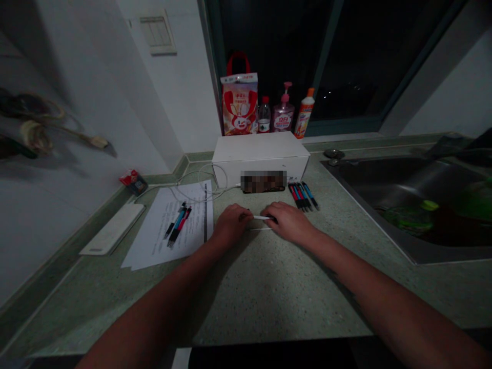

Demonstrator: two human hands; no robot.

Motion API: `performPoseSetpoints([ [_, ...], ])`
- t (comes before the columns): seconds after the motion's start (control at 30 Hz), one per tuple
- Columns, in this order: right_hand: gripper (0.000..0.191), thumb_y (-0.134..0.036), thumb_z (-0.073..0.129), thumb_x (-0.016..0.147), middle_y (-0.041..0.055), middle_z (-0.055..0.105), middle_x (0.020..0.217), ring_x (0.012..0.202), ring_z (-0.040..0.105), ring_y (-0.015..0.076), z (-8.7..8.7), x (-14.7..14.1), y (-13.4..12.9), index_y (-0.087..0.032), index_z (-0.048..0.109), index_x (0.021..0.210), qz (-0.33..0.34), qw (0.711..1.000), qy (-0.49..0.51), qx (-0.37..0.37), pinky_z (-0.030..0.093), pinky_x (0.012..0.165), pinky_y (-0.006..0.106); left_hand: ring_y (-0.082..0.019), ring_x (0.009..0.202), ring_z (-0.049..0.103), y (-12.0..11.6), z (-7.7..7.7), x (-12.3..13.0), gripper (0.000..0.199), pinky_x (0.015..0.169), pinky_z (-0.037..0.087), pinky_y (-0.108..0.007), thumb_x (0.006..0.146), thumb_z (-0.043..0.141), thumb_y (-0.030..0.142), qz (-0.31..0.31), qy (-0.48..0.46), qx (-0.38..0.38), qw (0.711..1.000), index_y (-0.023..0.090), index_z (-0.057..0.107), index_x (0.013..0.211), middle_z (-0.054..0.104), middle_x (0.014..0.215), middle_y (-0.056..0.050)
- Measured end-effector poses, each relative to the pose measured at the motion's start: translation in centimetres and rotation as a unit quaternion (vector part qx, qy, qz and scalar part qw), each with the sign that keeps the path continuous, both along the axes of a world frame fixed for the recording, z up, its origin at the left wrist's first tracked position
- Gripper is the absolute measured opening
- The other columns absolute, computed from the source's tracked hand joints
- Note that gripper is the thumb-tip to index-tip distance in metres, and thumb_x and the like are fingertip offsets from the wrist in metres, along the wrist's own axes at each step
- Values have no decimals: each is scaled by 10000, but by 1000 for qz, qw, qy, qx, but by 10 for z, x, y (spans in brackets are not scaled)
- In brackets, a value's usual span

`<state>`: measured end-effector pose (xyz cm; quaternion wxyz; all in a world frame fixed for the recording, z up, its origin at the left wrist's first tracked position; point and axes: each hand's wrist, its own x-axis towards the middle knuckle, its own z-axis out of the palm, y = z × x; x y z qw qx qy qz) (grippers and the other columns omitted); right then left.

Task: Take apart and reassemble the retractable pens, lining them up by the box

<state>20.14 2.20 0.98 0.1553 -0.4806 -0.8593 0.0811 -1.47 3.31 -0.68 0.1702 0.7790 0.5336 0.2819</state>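
Between my two hands, just above the green speckled counter [261, 287], a slim white pen [261, 217] lies level. My left hand [231, 224] pinches its left end, while my right hand [287, 220] grips the right end near a dark part. The fingers partly hide both ends. Right of my right hand, several red, blue and black pens [303, 196] lie side by side. To the left, a few more pens [178, 224] rest on printed paper sheets [154, 225].
A phone [263, 182] with its cable leans against a white box [261, 148]. Behind stand a red bag [240, 105], a small bottle [264, 115], a pink pump bottle [283, 113] and an orange-capped bottle [305, 114]. At right is a metal sink [369, 205]; at left, a white flat object [113, 229].
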Motion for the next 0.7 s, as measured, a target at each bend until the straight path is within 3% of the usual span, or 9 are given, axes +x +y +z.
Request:
performPoseSetpoints([
  [0.23, 141, -216, 589, 953, 64, 714, 1029, 916, 657, 209, -1, -1, 1, -184, 674, 1060, -73, 994, 82, 9, 445, 786, 302, -178, 832, 629, 0, 2, -1, 135, 800, 508, -318, 869, 715, 190, 25, -60, -17, 998, 183, 725, 1004, 696, 892, -17],
  [0.43, 157, -236, 571, 975, 74, 717, 1044, 914, 664, 218, 4, 2, 1, -179, 672, 1082, -111, 991, 65, 31, 438, 750, 302, -200, 884, 642, -6, 7, -5, 144, 824, 505, -333, 873, 689, 152, -30, 30, -12, 999, 185, 735, 1005, 708, 922, -45],
  [0.7, 200, -201, 586, 963, 99, 707, 1055, 1002, 639, 243, 1, 7, 3, -193, 738, 1093, -91, 995, -38, 27, 449, 852, 336, -226, 863, 627, -18, 19, -6, 93, 798, 475, -345, 868, 673, 203, -101, 144, -15, 984, 184, 753, 913, 694, 908, -72],
])
